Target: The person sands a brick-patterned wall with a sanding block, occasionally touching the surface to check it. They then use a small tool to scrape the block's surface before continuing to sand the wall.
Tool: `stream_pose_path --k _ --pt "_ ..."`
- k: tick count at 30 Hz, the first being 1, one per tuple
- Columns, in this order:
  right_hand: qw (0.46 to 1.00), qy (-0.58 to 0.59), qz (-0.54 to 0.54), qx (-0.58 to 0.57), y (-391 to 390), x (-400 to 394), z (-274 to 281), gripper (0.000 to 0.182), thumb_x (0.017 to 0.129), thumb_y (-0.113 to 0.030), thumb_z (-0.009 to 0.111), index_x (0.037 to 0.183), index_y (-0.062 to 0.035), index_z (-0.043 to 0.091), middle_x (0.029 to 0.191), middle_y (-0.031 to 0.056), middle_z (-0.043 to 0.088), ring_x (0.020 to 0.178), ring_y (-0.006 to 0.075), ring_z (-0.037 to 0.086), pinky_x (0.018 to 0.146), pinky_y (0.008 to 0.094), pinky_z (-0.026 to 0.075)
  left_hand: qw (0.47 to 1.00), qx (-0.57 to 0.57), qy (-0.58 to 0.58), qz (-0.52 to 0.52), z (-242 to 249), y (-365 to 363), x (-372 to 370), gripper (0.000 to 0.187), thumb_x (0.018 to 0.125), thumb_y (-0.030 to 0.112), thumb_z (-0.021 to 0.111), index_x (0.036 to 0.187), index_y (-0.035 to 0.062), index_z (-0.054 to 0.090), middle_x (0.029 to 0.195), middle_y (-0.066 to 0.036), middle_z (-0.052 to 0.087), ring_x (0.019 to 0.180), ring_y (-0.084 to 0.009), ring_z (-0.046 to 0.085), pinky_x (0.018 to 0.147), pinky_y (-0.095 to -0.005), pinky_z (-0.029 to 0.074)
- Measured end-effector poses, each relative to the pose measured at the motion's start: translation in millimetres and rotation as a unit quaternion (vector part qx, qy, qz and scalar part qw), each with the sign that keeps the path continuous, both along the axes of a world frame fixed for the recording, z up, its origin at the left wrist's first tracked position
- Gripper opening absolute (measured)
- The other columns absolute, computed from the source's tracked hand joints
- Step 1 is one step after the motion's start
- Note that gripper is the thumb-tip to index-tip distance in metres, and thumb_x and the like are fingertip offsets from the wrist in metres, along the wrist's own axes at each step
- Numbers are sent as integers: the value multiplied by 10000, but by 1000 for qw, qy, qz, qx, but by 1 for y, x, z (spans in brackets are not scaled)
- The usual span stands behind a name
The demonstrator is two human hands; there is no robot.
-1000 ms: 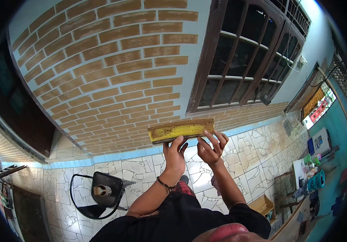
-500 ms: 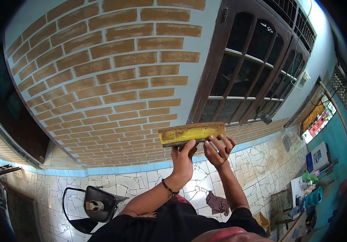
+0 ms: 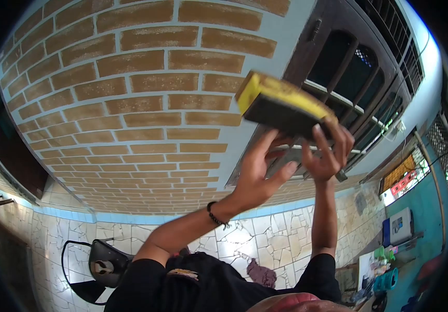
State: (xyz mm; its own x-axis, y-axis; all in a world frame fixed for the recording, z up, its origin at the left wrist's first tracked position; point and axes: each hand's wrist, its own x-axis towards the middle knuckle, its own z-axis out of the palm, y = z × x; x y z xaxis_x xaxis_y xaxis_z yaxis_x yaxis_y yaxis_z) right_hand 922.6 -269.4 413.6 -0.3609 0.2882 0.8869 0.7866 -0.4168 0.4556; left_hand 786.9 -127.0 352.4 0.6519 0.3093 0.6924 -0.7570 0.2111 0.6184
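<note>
A yellow sponge block with a dark flat backing [image 3: 286,112] is tilted up in front of the wall, its left end higher and its yellow side facing me. My right hand [image 3: 328,156] has its fingers on the lower right end of the block, closed on it. Below the middle of the block, my left hand [image 3: 260,179] has its thumb spread away and its fingertips right at the lower edge; some of its fingers are hidden. Behind is the wall [image 3: 146,83] with brown brick shapes and pale grey lines.
A dark wooden window [image 3: 333,67] stands right of the brick pattern. Low on the left is a black chair [image 3: 110,262] with a small pale container [image 3: 101,268] on it. A brown cloth [image 3: 261,273] lies on the cracked-tile floor [image 3: 276,236]. Bottles and a teal basket [image 3: 385,281] sit at right.
The sponge block has moved up and right and turned, so its dark backing now faces me. My left thumb has come off it, and my right hand has gone up and right with it.
</note>
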Motion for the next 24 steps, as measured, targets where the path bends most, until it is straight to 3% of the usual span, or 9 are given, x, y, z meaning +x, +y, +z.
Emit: stream_pose_path --k 4,7,12,17,24 --pt "1000 -17 13 7 23 28 83 556 628 -4 838 1169 -124 782 1216 142 726 1087 315 664 975 419 496 980 173 -62 80 60 55 25 737 907 171 736 1522 -26 382 1391 -181 572 1301 -242 559 1064 -385 452" --pt "999 -37 18 1 47 47 133 580 627 7 858 1189 -115 778 1222 137 727 1094 309 665 984 406 500 953 212 -112 186 79 97 34 495 870 165 738 1317 6 597 1146 -134 691 1141 -212 657 938 -359 512" --pt "997 -55 23 -46 94 75 194 598 633 -6 874 1212 -114 771 1227 110 727 1108 281 658 987 394 511 904 257 -183 289 98 147 57 368 793 117 753 1136 15 671 1005 -141 692 984 -278 665 852 -361 511" --pt "996 -58 -4 -70 139 84 217 585 643 1 870 1210 -108 772 1238 108 721 1114 275 649 988 390 519 869 268 -248 333 119 179 72 332 737 76 763 1052 21 673 1004 -141 661 933 -312 620 833 -389 490" --pt "994 -59 -10 -90 177 98 215 564 650 -20 878 1197 -112 776 1242 105 719 1119 275 643 983 395 523 871 315 -251 283 112 212 86 303 750 131 761 1025 32 682 1003 -131 655 951 -307 593 839 -399 484"
